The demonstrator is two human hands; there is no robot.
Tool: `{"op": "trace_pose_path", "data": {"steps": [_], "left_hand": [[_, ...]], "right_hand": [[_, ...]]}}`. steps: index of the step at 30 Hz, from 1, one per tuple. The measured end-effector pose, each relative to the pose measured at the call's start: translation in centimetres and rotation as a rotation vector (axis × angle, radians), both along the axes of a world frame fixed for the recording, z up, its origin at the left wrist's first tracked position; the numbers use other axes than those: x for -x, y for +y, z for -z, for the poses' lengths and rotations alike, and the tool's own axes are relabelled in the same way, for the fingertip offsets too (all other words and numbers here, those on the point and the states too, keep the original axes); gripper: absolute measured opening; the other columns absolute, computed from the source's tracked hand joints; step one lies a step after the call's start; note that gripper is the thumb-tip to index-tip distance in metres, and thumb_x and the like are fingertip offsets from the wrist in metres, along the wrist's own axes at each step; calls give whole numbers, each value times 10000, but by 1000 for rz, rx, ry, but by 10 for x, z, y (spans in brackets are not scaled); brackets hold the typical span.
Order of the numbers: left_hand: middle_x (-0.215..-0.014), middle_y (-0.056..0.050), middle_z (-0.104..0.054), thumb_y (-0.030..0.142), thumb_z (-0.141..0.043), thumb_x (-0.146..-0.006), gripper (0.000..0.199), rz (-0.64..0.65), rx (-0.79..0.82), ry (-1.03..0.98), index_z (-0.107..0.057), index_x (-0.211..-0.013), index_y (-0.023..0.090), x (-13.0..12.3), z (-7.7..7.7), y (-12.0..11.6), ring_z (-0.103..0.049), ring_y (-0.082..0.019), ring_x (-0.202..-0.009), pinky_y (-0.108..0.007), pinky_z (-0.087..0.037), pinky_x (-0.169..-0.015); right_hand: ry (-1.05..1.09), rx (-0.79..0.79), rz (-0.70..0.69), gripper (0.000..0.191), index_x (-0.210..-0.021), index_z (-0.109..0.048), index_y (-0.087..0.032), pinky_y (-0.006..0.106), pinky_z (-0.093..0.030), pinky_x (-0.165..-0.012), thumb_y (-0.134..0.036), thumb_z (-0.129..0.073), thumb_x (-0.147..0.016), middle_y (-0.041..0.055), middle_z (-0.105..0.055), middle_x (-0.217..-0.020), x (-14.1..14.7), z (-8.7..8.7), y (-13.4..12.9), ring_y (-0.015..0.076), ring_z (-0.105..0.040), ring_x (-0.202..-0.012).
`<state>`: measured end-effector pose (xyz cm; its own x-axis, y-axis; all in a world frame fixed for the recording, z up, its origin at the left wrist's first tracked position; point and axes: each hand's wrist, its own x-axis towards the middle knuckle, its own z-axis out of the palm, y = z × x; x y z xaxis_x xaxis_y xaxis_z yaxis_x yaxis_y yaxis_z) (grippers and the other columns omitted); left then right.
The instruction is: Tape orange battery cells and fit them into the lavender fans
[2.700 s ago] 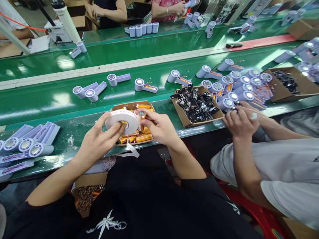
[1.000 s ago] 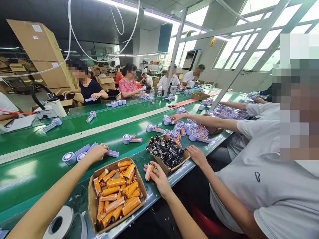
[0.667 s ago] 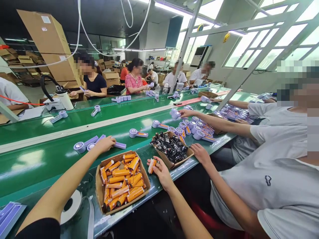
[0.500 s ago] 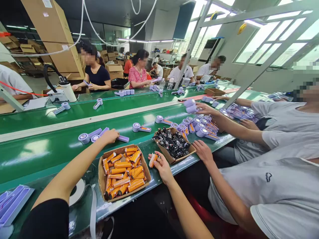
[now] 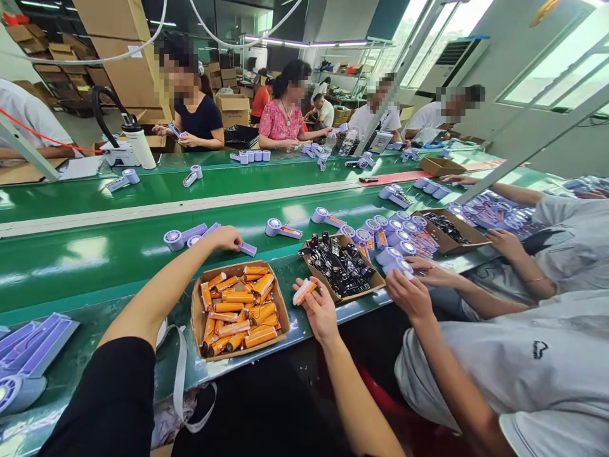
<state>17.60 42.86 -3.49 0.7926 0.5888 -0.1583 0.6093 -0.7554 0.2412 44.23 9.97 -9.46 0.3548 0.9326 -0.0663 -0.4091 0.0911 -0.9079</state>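
Observation:
My left hand (image 5: 226, 238) reaches across to the green belt, fingers closed over a purple handheld-fan casing (image 5: 248, 249) whose handle sticks out to the right; the grip is partly hidden. Beside it lie two more round-headed purple fan casings (image 5: 174, 239). My right hand (image 5: 321, 311) holds an orange battery (image 5: 304, 291), white strip upward, between thumb and fingers near the table's front edge. Between my arms sits a cardboard box (image 5: 194, 317) of orange batteries (image 5: 238, 308). Just beyond my right hand stands a box of black circuit boards (image 5: 339, 266).
Purple fans (image 5: 404, 231) are clustered at the right, near a co-worker's hands (image 5: 416, 285) holding one. More purple casings (image 5: 40, 349) lie at the left, with a white strap (image 5: 181, 381) beside the battery box. A slanted metal post (image 5: 523, 143) crosses the right side.
The view has shifted, bringing more of the right side in. In my right hand the battery has turned, showing more white. The co-worker has brought a purple fan down into both hands.

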Motion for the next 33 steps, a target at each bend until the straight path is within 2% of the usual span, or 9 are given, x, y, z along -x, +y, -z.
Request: {"op": "trace_pose_path", "data": {"steps": [4, 7, 9, 12, 15, 21, 25, 29, 33], "left_hand": [[-1000, 4, -851, 496, -764, -775, 264, -58, 107, -3, -840, -916, 286, 2, -9, 10, -713, -188, -894, -228, -462, -766], [-1118, -18, -844, 507, -648, -891, 339, -141, 96, -77, -817, -1054, 262, 4, -8, 8, -720, -192, -967, -241, -472, -807], [-1145, -43, -831, 502, -570, -955, 380, -196, 65, -123, -786, -1122, 238, 3, -6, 5, -714, -203, -982, -265, -476, -832], [-1114, -56, -821, 474, -593, -953, 340, -230, 35, -155, -760, -1118, 228, -2, -1, 2, -705, -218, -972, -286, -474, -839], [-1084, -51, -817, 420, -641, -927, 254, -235, 26, -164, -750, -1064, 236, -9, 1, 2, -700, -221, -963, -283, -468, -832], [-1083, -57, -821, 381, -650, -928, 210, -243, 25, -192, -745, -1044, 234, -18, 2, -1, -702, -228, -955, -288, -464, -813], [-1090, -42, -824, 357, -635, -928, 196, -252, 33, -209, -746, -1047, 248, -23, 2, -3, -708, -230, -981, -285, -472, -833], [-1094, -51, -825, 315, -638, -912, 173, -272, 46, -222, -751, -1023, 244, -30, 2, -2, -715, -242, -989, -298, -482, -852], [-1082, -57, -829, 279, -638, -902, 197, -308, 52, -245, -756, -1053, 237, -38, 0, -3, -716, -243, -985, -309, -495, -857]], "right_hand": [[-99, -113, 82, 572, -1319, -606, -329, 502, -616, -1118, -500, -905, -862, 127, -720, -1513, 3, -29, 20, 302, -750, -1340], [-328, -241, 40, 517, -1343, -634, -306, 427, -612, -1121, -467, -853, -904, 95, -748, -1430, 13, -58, 70, 239, -775, -1244], [-557, -264, -57, 476, -1377, -663, -263, 398, -607, -1115, -414, -787, -943, 86, -789, -1315, 24, -73, 114, 218, -781, -1171], [-1040, -167, -275, 489, -1490, -649, -193, 372, -608, -1084, -264, -663, -1007, 109, -816, -1282, 39, -86, 174, 216, -793, -1132], [-1386, -68, -407, 520, -1531, -646, -150, 372, -593, -1075, -169, -660, -1012, 140, -836, -1264, 47, -88, 206, 240, -803, -1104], [-1680, 11, -520, 518, -1570, -621, -147, 372, -584, -1005, -195, -632, -1054, 170, -849, -1228, 43, -89, 216, 290, -804, -1057], [-1852, 48, -614, 522, -1568, -635, -210, 391, -573, -1004, -241, -646, -1047, 157, -849, -1230, 45, -94, 219, 331, -799, -1111], [-1979, 64, -702, 526, -1593, -629, -273, 444, -572, -1007, -305, -602, -1068, 170, -838, -1254, 49, -100, 220, 374, -788, -1162], [-2046, 54, -766, 528, -1610, -607, -270, 474, -573, -1013, -373, -504, -1102, 182, -821, -1299, 52, -103, 219, 389, -775, -1203]]}}
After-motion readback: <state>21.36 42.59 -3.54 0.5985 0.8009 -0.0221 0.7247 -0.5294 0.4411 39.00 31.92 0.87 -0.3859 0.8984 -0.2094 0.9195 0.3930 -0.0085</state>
